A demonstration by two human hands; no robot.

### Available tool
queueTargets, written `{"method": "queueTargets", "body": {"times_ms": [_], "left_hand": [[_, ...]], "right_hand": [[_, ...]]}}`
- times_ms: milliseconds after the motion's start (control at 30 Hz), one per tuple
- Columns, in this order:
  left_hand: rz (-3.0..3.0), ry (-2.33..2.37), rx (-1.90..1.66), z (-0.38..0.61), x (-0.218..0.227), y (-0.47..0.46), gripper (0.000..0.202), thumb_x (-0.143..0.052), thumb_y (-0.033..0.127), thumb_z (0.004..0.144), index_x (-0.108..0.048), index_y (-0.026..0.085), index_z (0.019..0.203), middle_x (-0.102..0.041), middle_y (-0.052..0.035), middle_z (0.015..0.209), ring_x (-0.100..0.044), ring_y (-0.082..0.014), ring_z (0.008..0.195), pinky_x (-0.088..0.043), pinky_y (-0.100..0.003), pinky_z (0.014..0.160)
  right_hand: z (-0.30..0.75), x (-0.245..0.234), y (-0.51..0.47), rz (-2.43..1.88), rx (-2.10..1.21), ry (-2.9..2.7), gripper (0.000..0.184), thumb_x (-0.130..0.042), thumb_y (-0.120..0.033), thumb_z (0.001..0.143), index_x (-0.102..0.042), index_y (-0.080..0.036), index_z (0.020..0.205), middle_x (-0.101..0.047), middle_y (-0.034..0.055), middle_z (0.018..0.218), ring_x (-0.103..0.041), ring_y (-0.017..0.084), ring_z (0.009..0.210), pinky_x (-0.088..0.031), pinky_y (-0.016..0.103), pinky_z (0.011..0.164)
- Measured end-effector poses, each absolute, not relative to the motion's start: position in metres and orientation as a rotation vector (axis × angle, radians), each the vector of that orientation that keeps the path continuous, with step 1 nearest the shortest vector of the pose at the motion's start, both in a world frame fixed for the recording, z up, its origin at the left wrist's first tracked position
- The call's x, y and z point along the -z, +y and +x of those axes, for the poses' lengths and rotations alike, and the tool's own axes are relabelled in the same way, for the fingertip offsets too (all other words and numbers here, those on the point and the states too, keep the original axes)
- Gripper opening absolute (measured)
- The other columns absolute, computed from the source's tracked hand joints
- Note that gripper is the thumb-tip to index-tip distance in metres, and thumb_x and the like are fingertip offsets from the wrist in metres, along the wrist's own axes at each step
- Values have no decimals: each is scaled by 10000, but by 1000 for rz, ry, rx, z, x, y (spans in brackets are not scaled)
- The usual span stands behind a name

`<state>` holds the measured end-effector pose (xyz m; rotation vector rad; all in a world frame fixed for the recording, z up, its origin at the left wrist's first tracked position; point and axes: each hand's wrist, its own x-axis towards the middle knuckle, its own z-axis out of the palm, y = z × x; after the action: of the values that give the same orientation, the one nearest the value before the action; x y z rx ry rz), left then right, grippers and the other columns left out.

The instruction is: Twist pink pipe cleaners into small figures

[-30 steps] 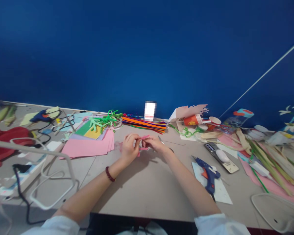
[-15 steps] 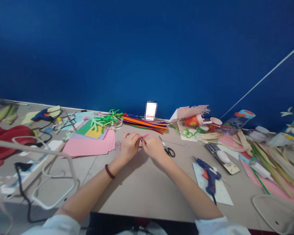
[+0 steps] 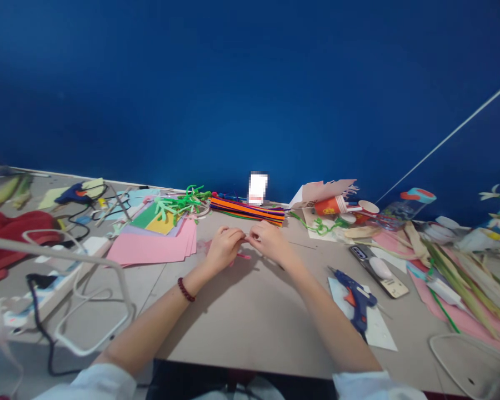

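Observation:
My left hand has its fingers closed in a pinch on a thin pink pipe cleaner, whose end pokes out below the fingertips. My right hand meets it fingertip to fingertip, also pinched; the bit between the fingers is mostly hidden. Both hands hover just above the grey table. Behind them lies a bundle of pipe cleaners in orange, purple and other colours. The black-handled scissors are covered by my right hand and wrist.
Pink paper sheets and green pipe-cleaner shapes lie to the left, near a white power strip with cables. A blue glue gun, a phone and a paper cup are on the right. A blue wall stands behind.
My right hand has shifted to the right and slightly up, over the scissors. The pink end that stuck out above my fingers now shows below my left hand.

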<state>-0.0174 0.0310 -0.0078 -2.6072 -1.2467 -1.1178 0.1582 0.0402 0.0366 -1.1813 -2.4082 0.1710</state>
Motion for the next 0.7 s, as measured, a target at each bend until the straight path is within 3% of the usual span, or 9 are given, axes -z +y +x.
{"method": "queueTargets", "body": {"times_ms": [133,233,400,600,700], "left_hand": [[-2646,-1244,1170,-16,10,31,178,-435,203,911,-599,194,842,-682,-15,836,-607,-142,769,-362,-321,762],[-2610,-1234,1231,-15,10,30,167,-456,220,906,-610,205,842,-692,-10,837,-613,-142,776,-358,-328,780],[-2515,-1131,1334,-12,9,26,114,-503,194,883,-608,209,841,-697,0,818,-616,-135,762,-364,-334,827],[-2458,-1127,1399,-11,11,22,100,-512,173,868,-608,200,869,-699,-20,841,-623,-141,807,-380,-333,847],[-2475,-1205,1462,-10,9,22,97,-510,195,868,-600,194,834,-691,-22,823,-614,-144,786,-387,-336,841]], "right_hand": [[161,-33,46,-1141,-510,-2293,170,-554,-300,850,-646,-182,769,-648,23,779,-535,144,746,-348,241,635],[162,-31,49,-1168,-775,-2192,239,-521,-289,849,-641,-166,683,-635,10,675,-533,123,642,-359,231,593],[169,-34,51,-1215,-1298,-1979,291,-560,-394,797,-606,-153,640,-584,-5,578,-480,92,505,-346,211,484],[169,-30,52,-1111,-1854,-1582,337,-674,-468,685,-566,-153,633,-551,-23,534,-462,68,461,-339,192,452],[163,-23,53,-1042,-1973,-1399,351,-710,-474,650,-543,-165,670,-539,-38,554,-475,69,462,-304,182,414]]}}
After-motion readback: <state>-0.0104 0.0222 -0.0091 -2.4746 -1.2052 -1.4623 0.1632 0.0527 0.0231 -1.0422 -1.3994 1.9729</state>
